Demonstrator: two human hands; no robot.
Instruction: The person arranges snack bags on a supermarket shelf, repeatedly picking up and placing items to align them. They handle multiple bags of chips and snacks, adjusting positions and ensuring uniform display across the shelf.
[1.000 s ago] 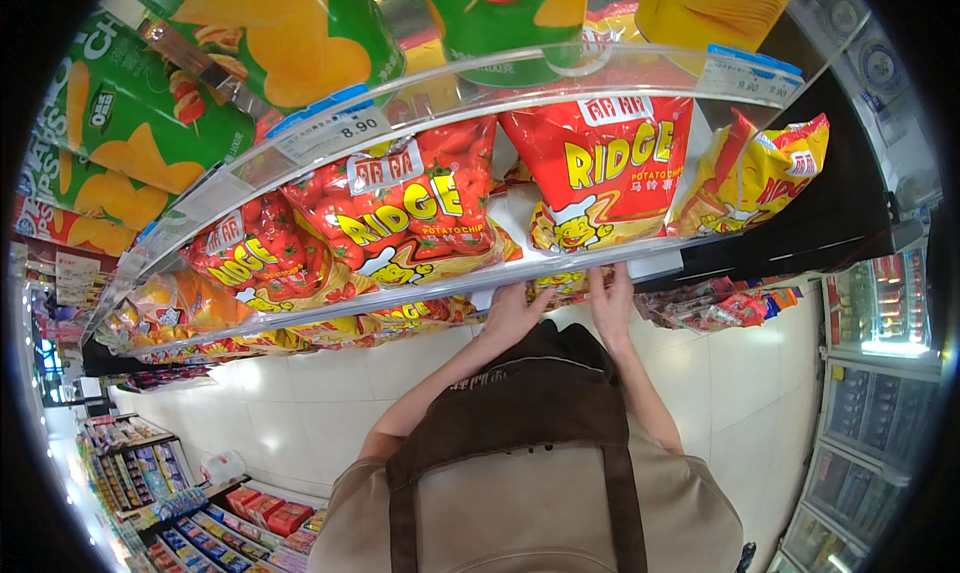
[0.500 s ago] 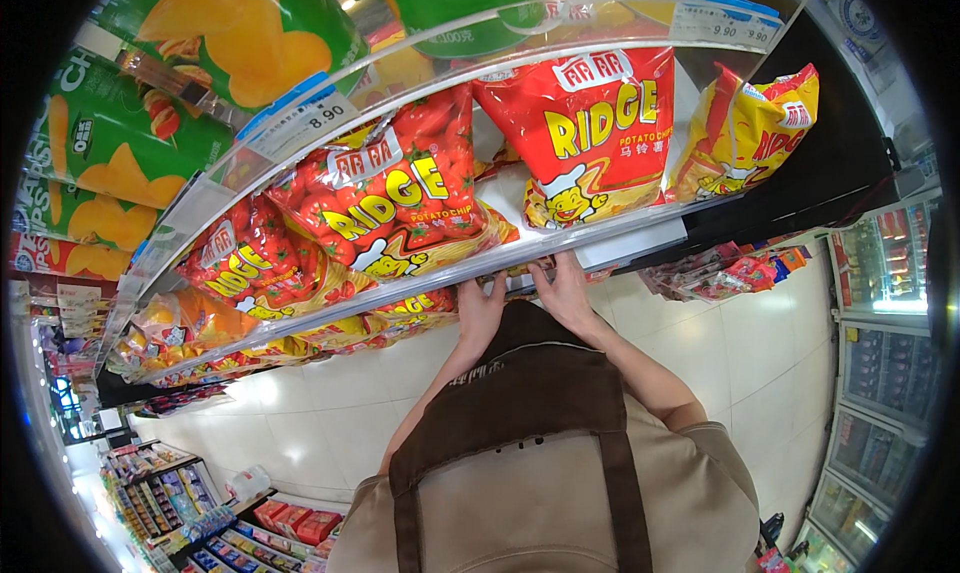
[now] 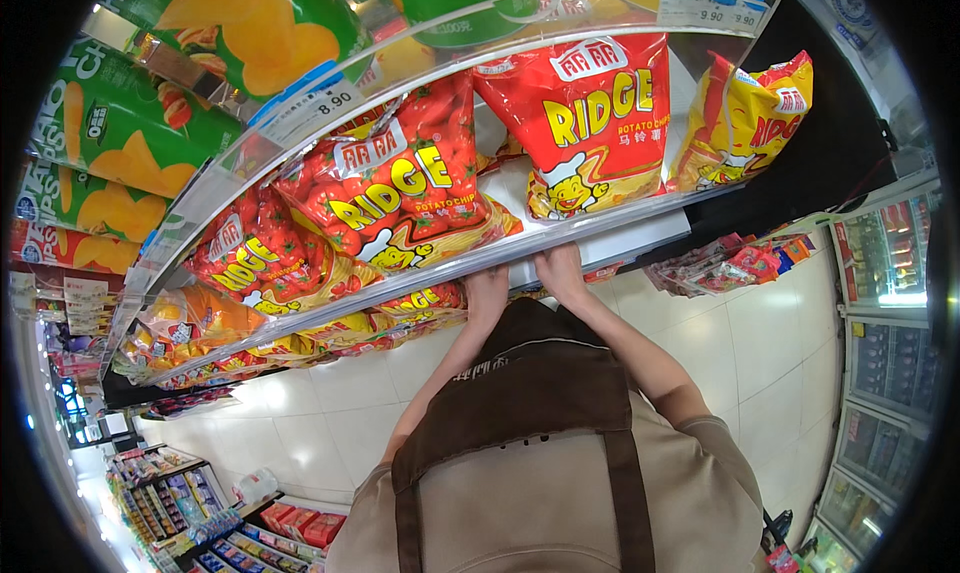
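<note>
My left hand (image 3: pixel 485 291) and my right hand (image 3: pixel 557 269) reach in under the clear front lip (image 3: pixel 620 200) of a snack shelf, their fingers mostly hidden, so what they hold is unclear. Directly above them stands a red bag of chips (image 3: pixel 585 133). To its left are tomato-patterned red chip bags (image 3: pixel 400 213), and to its right a tilted yellow-and-red bag (image 3: pixel 735 128). A white surface (image 3: pixel 635 238) shows beside my right hand, at the lower level. More red and yellow bags (image 3: pixel 360 323) lie on that lower level to the left of my left hand.
Green packs (image 3: pixel 115 193) fill the upper left. Hanging pink-red packets (image 3: pixel 730 268) are right of my hands. Glass-fronted coolers (image 3: pixel 890 373) line the right side. A low display rack (image 3: pixel 180 503) stands at lower left on the tiled floor (image 3: pixel 330 423). My apron (image 3: pixel 510 423) fills the lower middle.
The yellow bag seen between my hands a second ago is now hidden. My hands have gone farther under the lip, the right one shifting leftward. The shelf sits higher in the picture.
</note>
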